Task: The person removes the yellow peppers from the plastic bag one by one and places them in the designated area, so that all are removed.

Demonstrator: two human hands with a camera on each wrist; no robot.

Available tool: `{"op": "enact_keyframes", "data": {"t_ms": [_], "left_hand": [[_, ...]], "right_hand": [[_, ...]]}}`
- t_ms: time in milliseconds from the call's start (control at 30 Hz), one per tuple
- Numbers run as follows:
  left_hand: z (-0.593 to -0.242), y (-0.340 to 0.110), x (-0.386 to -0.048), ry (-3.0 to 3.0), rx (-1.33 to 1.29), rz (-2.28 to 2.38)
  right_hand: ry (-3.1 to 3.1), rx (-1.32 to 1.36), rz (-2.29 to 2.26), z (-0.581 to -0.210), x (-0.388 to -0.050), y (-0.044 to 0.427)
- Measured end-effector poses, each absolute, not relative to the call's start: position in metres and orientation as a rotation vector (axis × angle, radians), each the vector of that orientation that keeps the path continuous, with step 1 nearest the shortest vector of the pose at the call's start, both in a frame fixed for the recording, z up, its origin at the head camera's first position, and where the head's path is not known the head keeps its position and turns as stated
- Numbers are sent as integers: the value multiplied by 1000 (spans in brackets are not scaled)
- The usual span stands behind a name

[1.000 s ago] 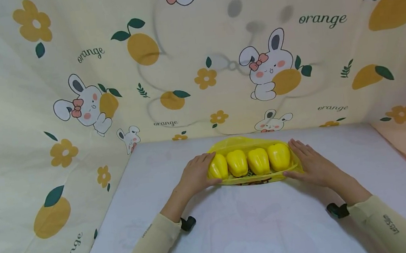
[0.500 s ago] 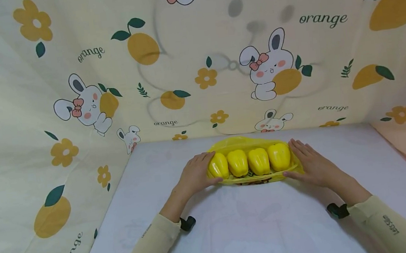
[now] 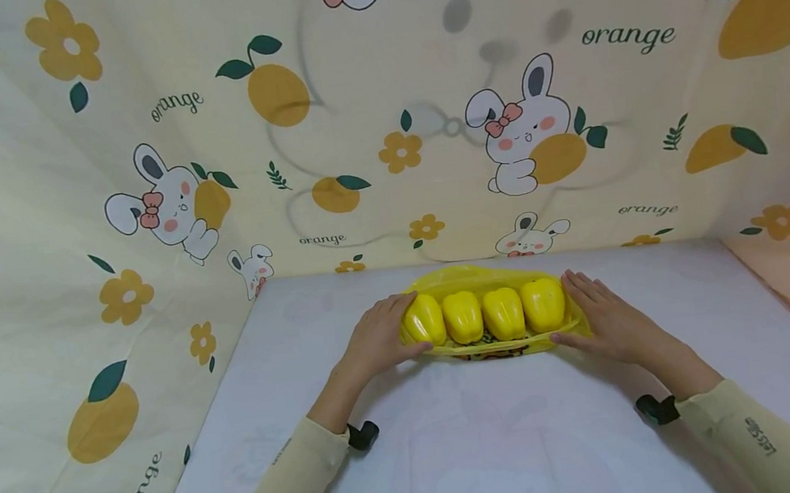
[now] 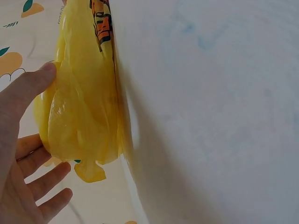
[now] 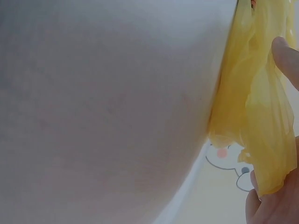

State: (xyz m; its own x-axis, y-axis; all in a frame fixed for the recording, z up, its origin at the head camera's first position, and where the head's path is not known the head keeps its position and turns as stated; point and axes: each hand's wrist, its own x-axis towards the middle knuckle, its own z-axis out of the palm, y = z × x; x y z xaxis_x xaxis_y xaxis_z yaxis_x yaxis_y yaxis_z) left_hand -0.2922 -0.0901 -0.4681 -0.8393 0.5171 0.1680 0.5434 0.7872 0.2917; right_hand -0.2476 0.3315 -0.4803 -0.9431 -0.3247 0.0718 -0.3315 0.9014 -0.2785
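Observation:
Several yellow bell peppers (image 3: 463, 317) stand side by side in a row on an opened-out yellow plastic bag (image 3: 453, 276), whose front carries dark and orange print. At the row's left end, my left hand (image 3: 378, 339) touches the bag, thumb at the front and fingers behind the end. In the left wrist view its thumb (image 4: 35, 84) lies against the yellow film and its fingers are spread. My right hand (image 3: 612, 325) rests with straight fingers along the right end of the bag. Its thumb (image 5: 284, 56) touches the film in the right wrist view, where the peppers are hidden.
A white tabletop (image 3: 490, 439) lies beneath everything. Behind it and along both sides hangs a cream cloth (image 3: 340, 25) printed with rabbits, flowers and oranges. Each wrist wears a small black camera, the left one (image 3: 363, 436) and the right one (image 3: 657, 410).
The left hand has shifted very slightly left and away from the person, and the leftmost bell pepper appears a little more upright. The right hand stays in place.

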Motion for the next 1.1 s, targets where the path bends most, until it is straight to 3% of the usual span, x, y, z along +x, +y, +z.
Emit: {"op": "enact_keyframes", "data": {"t_ms": [1100], "left_hand": [[-466,-96,-295,-2823,-843,-808]], "right_hand": [[-3080,500,408,-476,-248,330]]}}
